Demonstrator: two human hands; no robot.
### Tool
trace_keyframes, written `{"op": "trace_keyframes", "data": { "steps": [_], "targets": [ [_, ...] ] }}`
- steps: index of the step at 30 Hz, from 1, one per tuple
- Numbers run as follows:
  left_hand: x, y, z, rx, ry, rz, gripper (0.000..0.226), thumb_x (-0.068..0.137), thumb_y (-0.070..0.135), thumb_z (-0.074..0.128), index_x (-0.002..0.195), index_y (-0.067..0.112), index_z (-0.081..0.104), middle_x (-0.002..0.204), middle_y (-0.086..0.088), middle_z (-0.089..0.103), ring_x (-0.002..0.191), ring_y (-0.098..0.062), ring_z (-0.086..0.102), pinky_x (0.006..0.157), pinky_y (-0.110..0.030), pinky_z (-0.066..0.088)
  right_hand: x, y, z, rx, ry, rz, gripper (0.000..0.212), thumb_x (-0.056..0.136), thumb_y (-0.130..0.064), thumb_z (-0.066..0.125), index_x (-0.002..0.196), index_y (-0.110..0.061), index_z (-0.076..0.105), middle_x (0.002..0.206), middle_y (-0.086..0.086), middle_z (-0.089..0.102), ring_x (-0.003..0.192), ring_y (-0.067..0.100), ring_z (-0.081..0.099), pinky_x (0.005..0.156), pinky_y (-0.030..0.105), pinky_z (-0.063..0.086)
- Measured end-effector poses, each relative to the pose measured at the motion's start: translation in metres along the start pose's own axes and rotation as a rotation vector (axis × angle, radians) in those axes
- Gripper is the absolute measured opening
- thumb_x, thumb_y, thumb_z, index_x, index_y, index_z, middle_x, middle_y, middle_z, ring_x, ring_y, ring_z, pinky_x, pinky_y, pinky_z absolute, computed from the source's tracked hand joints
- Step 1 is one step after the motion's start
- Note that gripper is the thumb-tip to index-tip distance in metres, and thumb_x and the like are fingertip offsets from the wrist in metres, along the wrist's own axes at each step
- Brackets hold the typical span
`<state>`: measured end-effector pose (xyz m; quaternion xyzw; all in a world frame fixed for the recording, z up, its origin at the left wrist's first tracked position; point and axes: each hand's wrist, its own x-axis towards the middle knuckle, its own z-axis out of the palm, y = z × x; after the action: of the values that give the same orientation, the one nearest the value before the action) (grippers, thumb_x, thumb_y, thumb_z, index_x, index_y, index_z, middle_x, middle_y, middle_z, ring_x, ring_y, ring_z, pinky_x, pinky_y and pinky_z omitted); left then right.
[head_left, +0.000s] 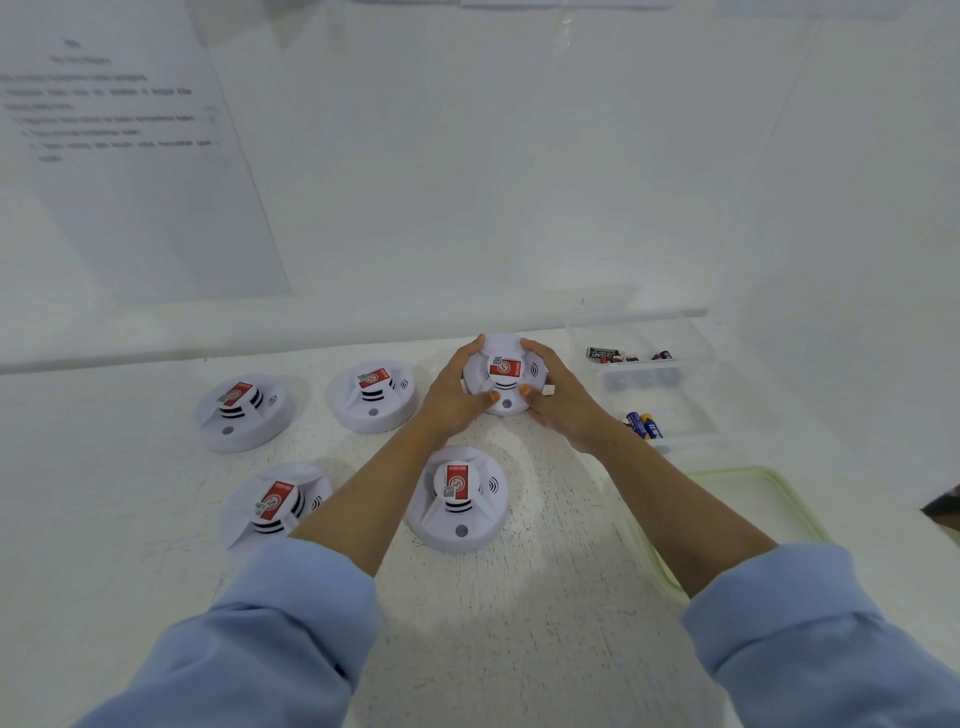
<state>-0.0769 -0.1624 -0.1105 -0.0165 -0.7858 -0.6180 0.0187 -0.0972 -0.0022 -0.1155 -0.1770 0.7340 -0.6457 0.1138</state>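
You are gripping the smoke detector (503, 364) from both sides: your left hand (457, 395) is curling round its left rim and your right hand (558, 395) round its right, thumbs pressing on the near edge. It is sitting at the far side of the table (519, 623), just left of the clear tray (691, 364) holding the batteries (644, 425); I cannot tell whether it is lifted. If you are twisting it open, the smooth shell is probably giving little purchase. A sudden slip is risking your right wrist knocking the tray, or the unit dropping onto the nearest detector (457, 499).
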Motion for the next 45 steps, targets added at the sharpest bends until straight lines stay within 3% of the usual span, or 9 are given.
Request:
{"op": "trace_keyframes", "data": {
  "steps": [3, 4, 7, 11, 14, 16, 24, 37, 45],
  "targets": [
    [0.000, 0.000, 0.000, -0.003, -0.001, 0.000, 0.070, 0.084, 0.001, 0.063, 0.143, 0.012, 0.029, 0.143, -0.012, 0.039, 0.129, -0.028, 0.041, 0.104, -0.049, 0.040, -0.002, -0.002, 0.000, -0.018, 0.002, -0.010, 0.103, 0.059, -0.065, 0.069, 0.139, -0.016, 0.027, 0.133, 0.003, 0.042, 0.110, 0.010, 0.049, 0.068, 0.008, 0.047],
    [0.000, 0.000, 0.000, -0.004, -0.003, 0.000, 0.070, 0.084, 0.001, 0.063, 0.144, 0.012, 0.028, 0.143, -0.012, 0.039, 0.129, -0.028, 0.042, 0.104, -0.050, 0.040, -0.002, -0.001, 0.000, -0.030, 0.000, -0.013, 0.101, 0.061, -0.064, 0.068, 0.139, -0.016, 0.027, 0.134, 0.003, 0.042, 0.110, 0.011, 0.048, 0.068, 0.009, 0.047],
    [0.000, 0.000, 0.000, 0.001, -0.005, -0.002, 0.070, 0.084, 0.001, 0.063, 0.143, 0.013, 0.028, 0.143, -0.011, 0.039, 0.129, -0.028, 0.041, 0.104, -0.049, 0.040, 0.000, 0.000, 0.000, -0.020, 0.007, -0.001, 0.069, 0.085, -0.030, 0.062, 0.141, -0.013, 0.025, 0.143, 0.011, 0.037, 0.117, 0.019, 0.045, 0.072, 0.011, 0.047],
    [0.000, 0.000, 0.000, -0.007, -0.008, -0.002, 0.069, 0.085, 0.001, 0.062, 0.143, 0.013, 0.028, 0.142, -0.011, 0.039, 0.129, -0.028, 0.041, 0.104, -0.049, 0.041, -0.005, -0.004, 0.002, -0.049, 0.011, -0.008, 0.103, 0.060, -0.064, 0.069, 0.139, -0.015, 0.027, 0.132, 0.002, 0.043, 0.109, 0.008, 0.049, 0.069, 0.007, 0.047],
    [0.001, -0.001, 0.000, -0.018, -0.010, -0.007, 0.069, 0.085, 0.001, 0.062, 0.144, 0.013, 0.028, 0.143, -0.011, 0.038, 0.129, -0.029, 0.041, 0.104, -0.050, 0.040, -0.003, -0.004, 0.000, -0.051, 0.010, 0.004, 0.061, 0.089, -0.023, 0.057, 0.140, -0.013, 0.026, 0.141, 0.011, 0.038, 0.114, 0.016, 0.046, 0.069, 0.009, 0.048],
    [0.001, -0.001, -0.001, -0.019, -0.013, -0.015, 0.069, 0.085, 0.001, 0.062, 0.144, 0.014, 0.028, 0.143, -0.011, 0.038, 0.129, -0.029, 0.041, 0.104, -0.050, 0.040, -0.002, -0.004, -0.001, -0.064, 0.014, 0.005, 0.052, 0.093, -0.009, 0.048, 0.140, -0.013, 0.026, 0.142, 0.012, 0.038, 0.116, 0.018, 0.044, 0.070, 0.010, 0.048],
    [0.005, 0.000, -0.002, 0.026, -0.037, -0.085, 0.071, 0.084, 0.004, 0.064, 0.144, 0.015, 0.026, 0.144, -0.010, 0.036, 0.131, -0.028, 0.038, 0.108, -0.045, 0.035, 0.001, -0.013, 0.002, -0.215, 0.074, 0.036, 0.053, 0.091, -0.003, 0.050, 0.140, -0.005, 0.029, 0.142, 0.016, 0.039, 0.129, 0.029, 0.041, 0.104, 0.040, 0.040],
    [0.010, -0.003, 0.004, 0.262, -0.055, -0.109, 0.071, 0.087, 0.019, 0.064, 0.145, 0.014, 0.025, 0.149, -0.009, 0.034, 0.135, -0.026, 0.035, 0.111, -0.042, 0.031, -0.001, -0.016, 0.008, -0.317, 0.145, 0.157, 0.045, 0.096, -0.006, 0.038, 0.140, -0.008, 0.033, 0.142, 0.013, 0.042, 0.130, 0.029, 0.040, 0.108, 0.036, 0.034],
    [0.010, -0.004, 0.005, 0.349, -0.030, -0.100, 0.062, 0.088, 0.024, 0.061, 0.143, 0.013, 0.033, 0.147, -0.010, 0.038, 0.134, -0.025, 0.037, 0.112, -0.039, 0.029, 0.009, -0.015, 0.015, -0.614, 0.149, 0.249, 0.048, 0.098, -0.010, 0.030, 0.145, -0.015, 0.021, 0.147, 0.012, 0.036, 0.136, 0.029, 0.032, 0.114, 0.037, 0.021]
  ]
}}
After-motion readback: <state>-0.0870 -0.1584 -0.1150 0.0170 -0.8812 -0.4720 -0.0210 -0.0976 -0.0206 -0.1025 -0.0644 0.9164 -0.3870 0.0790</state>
